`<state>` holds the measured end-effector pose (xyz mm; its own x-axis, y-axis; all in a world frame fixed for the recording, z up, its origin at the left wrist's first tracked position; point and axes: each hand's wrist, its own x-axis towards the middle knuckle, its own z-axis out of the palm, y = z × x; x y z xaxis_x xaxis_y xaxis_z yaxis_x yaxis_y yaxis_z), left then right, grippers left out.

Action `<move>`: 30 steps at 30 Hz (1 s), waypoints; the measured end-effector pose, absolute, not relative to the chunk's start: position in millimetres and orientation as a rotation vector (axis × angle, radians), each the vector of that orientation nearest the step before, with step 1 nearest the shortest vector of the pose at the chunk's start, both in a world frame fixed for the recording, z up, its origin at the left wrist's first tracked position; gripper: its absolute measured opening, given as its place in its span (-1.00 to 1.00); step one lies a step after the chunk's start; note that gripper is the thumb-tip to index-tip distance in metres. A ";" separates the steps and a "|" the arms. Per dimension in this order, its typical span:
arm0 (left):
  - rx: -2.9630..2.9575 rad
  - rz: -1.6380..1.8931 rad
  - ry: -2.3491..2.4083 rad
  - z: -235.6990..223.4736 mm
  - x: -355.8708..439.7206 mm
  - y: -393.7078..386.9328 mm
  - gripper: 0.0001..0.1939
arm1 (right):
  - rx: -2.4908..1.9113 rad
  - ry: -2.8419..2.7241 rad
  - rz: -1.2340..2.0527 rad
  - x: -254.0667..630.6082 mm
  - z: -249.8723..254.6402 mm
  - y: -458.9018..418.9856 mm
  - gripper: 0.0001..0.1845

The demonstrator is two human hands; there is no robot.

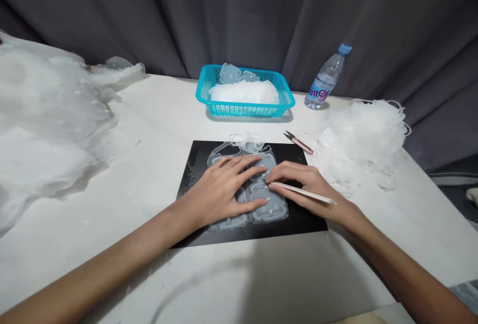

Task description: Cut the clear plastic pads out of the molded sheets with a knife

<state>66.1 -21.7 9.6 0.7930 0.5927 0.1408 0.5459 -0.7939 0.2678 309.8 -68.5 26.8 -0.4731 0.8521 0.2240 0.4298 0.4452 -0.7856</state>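
A translucent, rubbery-looking moulded sheet (pixel 267 199) with several rounded panels lies on a black mat (pixel 306 219). My left hand (pixel 224 184) rests flat across it, fingers spread, covering much of its left half. Over the sheet's right part, my right hand (pixel 298 179) is closed on a slim white pen-like tool (pixel 304 193), whose far end points back toward the wrist. The tool's working tip is too small to make out, near the sheet's middle. Loose clear strips (pixel 246 142) stick out at the sheet's back edge.
A blue basket (pixel 244 110) behind the mat holds translucent pieces. Pink-handled thread snips (pixel 298 142) lie at the mat's back right corner. A water bottle (pixel 326 77) stands behind a heap of clear scraps (pixel 368 140). At left spreads a large pile of translucent sheets (pixel 45 125).
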 end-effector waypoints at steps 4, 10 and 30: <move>2.726 0.402 0.934 5.7 68.1 -19.9 -0.33 | -1.078 -2.028 0.890 308.7 24.7 -68.1 -0.88; 2.641 0.413 0.982 6.0 68.2 -18.4 -0.30 | -1.133 -2.042 0.858 305.4 25.1 -73.1 -0.91; 2.626 0.383 0.978 5.2 68.5 -20.0 -0.29 | -1.081 -2.213 0.689 299.0 17.1 -78.8 -0.86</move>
<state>68.5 -20.0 5.2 0.7309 0.6682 0.1389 0.5845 -0.7180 0.3779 299.0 -78.8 17.1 -0.5064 0.8194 0.2684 0.5222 0.5392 -0.6607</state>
